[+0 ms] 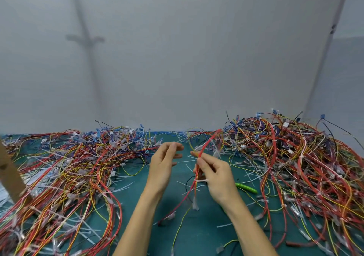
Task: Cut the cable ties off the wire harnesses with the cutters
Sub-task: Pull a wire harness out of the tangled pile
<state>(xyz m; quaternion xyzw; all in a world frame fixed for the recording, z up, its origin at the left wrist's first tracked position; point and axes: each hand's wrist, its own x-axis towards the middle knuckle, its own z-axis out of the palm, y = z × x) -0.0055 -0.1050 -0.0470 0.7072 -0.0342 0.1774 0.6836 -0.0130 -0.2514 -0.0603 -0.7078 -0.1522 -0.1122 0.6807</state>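
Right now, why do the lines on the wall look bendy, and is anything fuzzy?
Head view: the wide-angle lens curves the seams of the wall; a soft shadow lies on it; lighting is even, no glare; the left hand looks slightly smeared, like the red harness the right hand holds.

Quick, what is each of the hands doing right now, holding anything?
Left hand: open, holding nothing.
Right hand: pinching a red wire harness.

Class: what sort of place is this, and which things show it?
Probably a workshop or factory bench: big heaps of wire harnesses on a green mat, loose cable ties, and green-handled cutters.
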